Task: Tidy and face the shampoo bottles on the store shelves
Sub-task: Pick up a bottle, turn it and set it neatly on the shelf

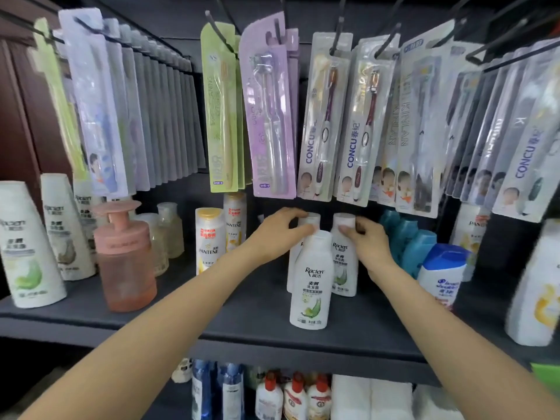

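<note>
Three small white Raclen shampoo bottles stand in the middle of the dark shelf (236,316). The front bottle (312,283) stands nearest the edge with its label facing me. Behind it, my left hand (281,234) grips the cap of the back left bottle (312,221). My right hand (368,244) pinches the cap of the back right bottle (344,253), whose label also faces forward. Both forearms reach in from below.
Pantene bottles (210,241) and a pink pump bottle (124,256) stand to the left, with larger Raclen bottles (27,247) at far left. Teal bottles (409,241) and a Head & Shoulders bottle (442,274) stand to the right. Packaged toothbrushes (269,116) hang overhead. More bottles sit on the lower shelf.
</note>
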